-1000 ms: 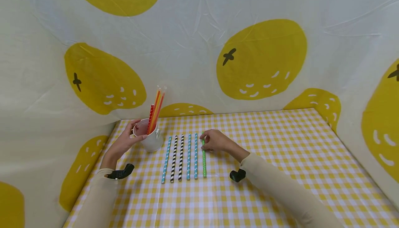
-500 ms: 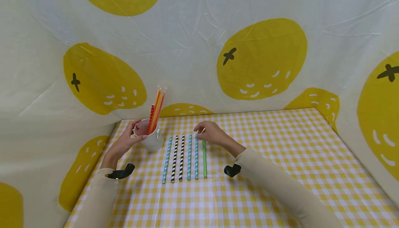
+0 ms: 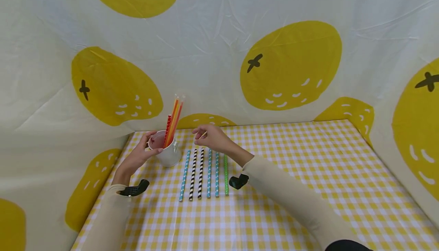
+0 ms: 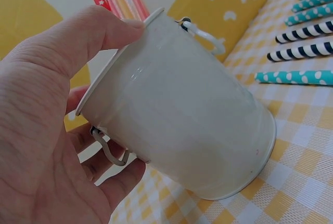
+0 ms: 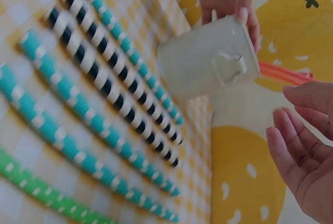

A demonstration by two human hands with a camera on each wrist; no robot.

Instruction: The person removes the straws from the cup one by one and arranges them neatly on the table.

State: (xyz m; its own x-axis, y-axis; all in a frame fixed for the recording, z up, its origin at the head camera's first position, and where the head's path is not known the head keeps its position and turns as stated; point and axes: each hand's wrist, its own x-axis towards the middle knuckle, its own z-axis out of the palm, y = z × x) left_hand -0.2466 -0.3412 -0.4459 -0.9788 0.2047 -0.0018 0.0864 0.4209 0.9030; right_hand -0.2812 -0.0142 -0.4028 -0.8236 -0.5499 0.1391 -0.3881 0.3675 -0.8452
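Observation:
A small white metal bucket (image 3: 169, 157) stands at the far left of the table. My left hand (image 3: 136, 158) grips it at the rim, thumb on the near side and fingers around the side with a wire handle (image 4: 110, 151). Inside lean a red patterned straw (image 3: 167, 129) and orange and red straws (image 3: 175, 123) in clear wrapping. My right hand (image 3: 213, 138) hovers past the far ends of the laid-out straws, fingers loosely bent and nothing between them. In the right wrist view its fingertips (image 5: 276, 133) are apart from the thumb.
Several paper straws lie side by side: a blue dotted straw (image 3: 184, 176) at left, two black-striped straws (image 3: 193, 175), two more blue dotted straws, and a green dotted straw (image 3: 226, 178) at right. Beneath is a yellow checked tablecloth (image 3: 291, 159); a lemon-printed sheet (image 3: 205, 64) hangs behind.
My right hand has lifted off the green straw and moved left and away, over the straws toward the bucket. The straws stay in place. The left hand keeps its grip on the bucket.

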